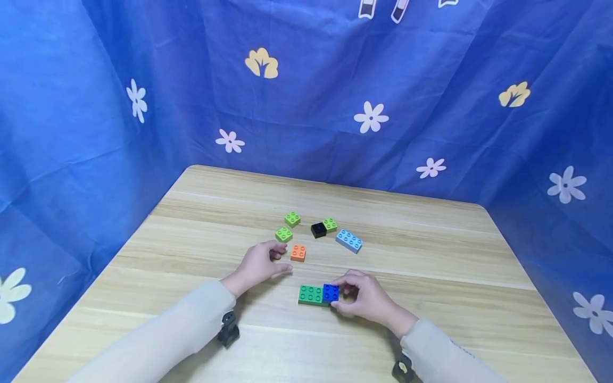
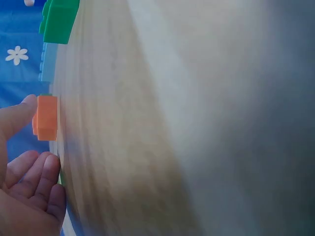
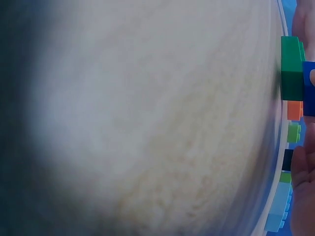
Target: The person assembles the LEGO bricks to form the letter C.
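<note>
In the head view my right hand [image 1: 367, 299] pinches a dark blue toy brick [image 1: 330, 293] between thumb and fingers. That brick sits on the right end of a longer green brick [image 1: 310, 296]; the right wrist view shows the blue one [image 3: 308, 88] standing higher than the green one [image 3: 291, 69]. My left hand [image 1: 257, 266] is held just left of an orange brick [image 1: 298, 254], thumb and fingers spread apart. From the left wrist, the orange brick [image 2: 47, 118] appears beyond the gap between thumb and fingers, and contact cannot be made out.
Behind the orange brick lie two lime green bricks [image 1: 283, 234], a black brick [image 1: 318, 230] against another lime brick [image 1: 329, 224], and a light blue brick [image 1: 349, 241]. Blue patterned cloth [image 1: 306, 106] hangs around the wooden table [image 1: 431, 250].
</note>
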`<action>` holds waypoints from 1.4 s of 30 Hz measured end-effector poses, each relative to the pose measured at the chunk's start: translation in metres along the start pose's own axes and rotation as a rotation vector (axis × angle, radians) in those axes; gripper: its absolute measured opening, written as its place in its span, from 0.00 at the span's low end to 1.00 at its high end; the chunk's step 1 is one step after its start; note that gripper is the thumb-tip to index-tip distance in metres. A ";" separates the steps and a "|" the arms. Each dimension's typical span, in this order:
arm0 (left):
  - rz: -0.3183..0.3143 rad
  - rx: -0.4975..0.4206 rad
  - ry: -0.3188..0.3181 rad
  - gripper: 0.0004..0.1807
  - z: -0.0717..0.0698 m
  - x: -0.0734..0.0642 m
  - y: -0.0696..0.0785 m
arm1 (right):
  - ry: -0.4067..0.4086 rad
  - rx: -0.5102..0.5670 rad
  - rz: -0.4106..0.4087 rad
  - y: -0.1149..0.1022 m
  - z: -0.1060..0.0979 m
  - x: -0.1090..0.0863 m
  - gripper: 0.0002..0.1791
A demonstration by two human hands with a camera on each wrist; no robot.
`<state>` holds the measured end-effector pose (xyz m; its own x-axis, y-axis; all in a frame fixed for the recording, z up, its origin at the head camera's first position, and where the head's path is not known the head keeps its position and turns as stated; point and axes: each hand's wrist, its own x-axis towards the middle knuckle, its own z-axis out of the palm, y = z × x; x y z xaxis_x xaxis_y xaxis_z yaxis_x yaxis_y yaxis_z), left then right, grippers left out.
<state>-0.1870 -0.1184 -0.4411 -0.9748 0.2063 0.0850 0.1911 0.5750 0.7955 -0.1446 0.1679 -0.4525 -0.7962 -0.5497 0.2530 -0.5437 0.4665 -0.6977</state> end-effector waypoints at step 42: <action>0.150 -0.017 -0.088 0.20 0.000 0.000 0.015 | 0.004 0.015 0.007 0.003 0.001 0.002 0.21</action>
<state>-0.1840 -0.1102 -0.4290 -0.9216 0.3574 0.1512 0.3308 0.5197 0.7877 -0.1473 0.1679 -0.4546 -0.8009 -0.5438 0.2508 -0.5344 0.4600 -0.7091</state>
